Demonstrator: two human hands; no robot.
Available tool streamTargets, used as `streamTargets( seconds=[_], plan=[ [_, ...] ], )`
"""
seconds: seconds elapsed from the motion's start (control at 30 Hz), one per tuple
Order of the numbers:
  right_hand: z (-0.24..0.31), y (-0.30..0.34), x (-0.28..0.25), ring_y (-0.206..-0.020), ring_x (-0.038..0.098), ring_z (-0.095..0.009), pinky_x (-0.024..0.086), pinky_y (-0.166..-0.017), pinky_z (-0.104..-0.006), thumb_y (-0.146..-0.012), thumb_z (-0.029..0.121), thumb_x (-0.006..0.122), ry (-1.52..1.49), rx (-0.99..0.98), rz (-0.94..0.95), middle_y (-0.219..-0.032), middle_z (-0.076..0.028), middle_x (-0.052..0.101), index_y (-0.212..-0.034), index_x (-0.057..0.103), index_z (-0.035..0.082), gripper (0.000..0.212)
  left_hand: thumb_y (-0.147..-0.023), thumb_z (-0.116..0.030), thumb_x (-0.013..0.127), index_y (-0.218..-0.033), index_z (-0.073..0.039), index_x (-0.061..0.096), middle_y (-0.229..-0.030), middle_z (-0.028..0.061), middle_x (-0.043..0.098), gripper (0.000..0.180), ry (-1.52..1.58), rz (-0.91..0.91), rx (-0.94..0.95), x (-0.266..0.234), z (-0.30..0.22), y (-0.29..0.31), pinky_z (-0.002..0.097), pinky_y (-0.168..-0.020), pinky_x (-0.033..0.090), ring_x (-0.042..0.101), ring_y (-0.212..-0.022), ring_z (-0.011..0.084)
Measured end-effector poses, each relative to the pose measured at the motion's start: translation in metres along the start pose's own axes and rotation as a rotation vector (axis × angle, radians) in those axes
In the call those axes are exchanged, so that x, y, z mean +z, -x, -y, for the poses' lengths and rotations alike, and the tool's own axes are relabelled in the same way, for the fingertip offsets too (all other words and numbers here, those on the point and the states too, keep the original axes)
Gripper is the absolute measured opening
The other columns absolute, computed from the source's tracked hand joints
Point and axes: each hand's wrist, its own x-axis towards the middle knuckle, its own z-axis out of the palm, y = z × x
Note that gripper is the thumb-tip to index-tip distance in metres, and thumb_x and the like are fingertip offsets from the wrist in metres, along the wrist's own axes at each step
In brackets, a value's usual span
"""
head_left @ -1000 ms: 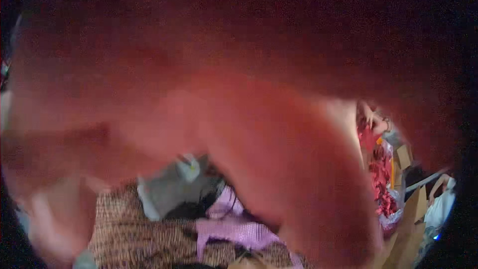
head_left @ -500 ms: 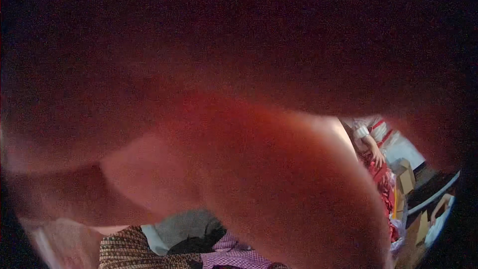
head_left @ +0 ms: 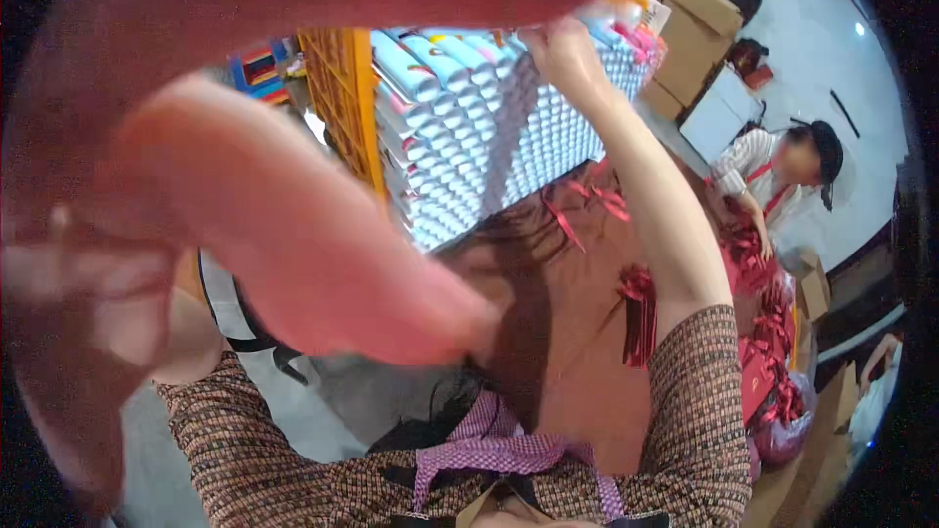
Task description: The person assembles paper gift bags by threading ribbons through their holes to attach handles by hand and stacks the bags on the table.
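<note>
My left hand [head_left: 323,235] is very close to the camera and out of focus. It covers much of the left and top of the view. Two of its fingers stretch out with a wide gap between them, and nothing shows in that gap. My right arm reaches up and away over the brown table. At its end my right hand [head_left: 567,54] appears in front of a tall stack of light-blue rolls [head_left: 469,127]. A blurred finger hides its fingertips, so I cannot tell whether it touches a roll. A dark-red bundle with a bow [head_left: 640,323] lies beside my right forearm.
An orange slatted rack [head_left: 342,88] stands left of the rolls. Loose red ribbons [head_left: 592,200] lie on the brown table [head_left: 587,391]. At the right, a person in a dark cap [head_left: 782,161] handles red ribbon pieces [head_left: 768,342]. Cardboard boxes [head_left: 690,44] stand at the back.
My left hand, which covered nearly the whole view, has shifted left and up. The rolls, table, my right arm and the person at the right now show.
</note>
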Motion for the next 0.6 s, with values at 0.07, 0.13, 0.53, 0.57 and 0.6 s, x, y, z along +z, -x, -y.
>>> streamTargets(
  seconds=[0.07,0.13,0.53,0.57,0.6],
  plan=[
    [0.001,0.004,-0.012,-0.080,0.062,-0.026,0.049,-0.072,-0.0339,-0.082,0.013,0.061,-0.067,0.038,-0.032,-0.087,-0.015,0.064,-0.103,0.062,0.003,0.023,-0.088,-0.025,0.055,-0.130,0.009,0.037,-0.087,0.0214,0.059,0.057,0.042,-0.006,0.078,-0.014,0.028,-0.002,0.0304,-0.063,0.055,0.060,-0.068,0.0245],
    [0.023,0.012,-0.047,-0.077,0.061,-0.022,0.048,-0.070,-0.0325,-0.084,0.013,0.059,-0.310,0.126,-0.064,-0.084,-0.012,0.063,-0.101,0.062,0.000,0.022,-0.088,-0.043,0.048,-0.126,0.005,0.046,-0.101,0.0218,0.059,0.062,0.079,-0.077,0.262,-0.039,0.063,-0.002,0.0269,-0.065,0.049,0.059,-0.078,0.0199],
    [0.155,0.118,-0.265,-0.068,0.060,-0.021,0.043,-0.077,-0.0395,-0.083,0.022,0.062,-0.891,-0.216,0.031,-0.081,-0.012,0.066,-0.081,0.067,0.002,0.021,-0.090,-0.028,0.052,-0.102,-0.001,0.063,-0.089,0.0185,0.064,0.032,-0.716,-0.421,0.227,-0.043,0.167,-0.174,0.0366,-0.075,0.047,0.062,-0.082,0.0304],
    [0.158,0.124,-0.270,-0.068,0.060,-0.021,0.043,-0.077,-0.0395,-0.083,0.022,0.062,-0.888,-0.218,0.029,-0.081,-0.012,0.066,-0.081,0.067,0.002,0.021,-0.090,-0.030,0.051,-0.100,0.000,0.063,-0.088,0.0195,0.064,0.034,-0.759,-0.367,0.248,-0.041,0.174,-0.191,0.0388,-0.074,0.048,0.062,-0.081,0.0332],
    [0.159,0.129,-0.272,-0.067,0.060,-0.021,0.043,-0.077,-0.0394,-0.083,0.022,0.061,-0.843,-0.158,0.023,-0.079,-0.011,0.065,-0.080,0.067,0.002,0.020,-0.090,-0.033,0.050,-0.093,0.002,0.062,-0.083,0.0184,0.062,0.037,-0.997,-0.200,0.269,-0.053,0.190,-0.205,0.0365,-0.068,0.046,0.060,-0.075,0.0264]
  ],
)
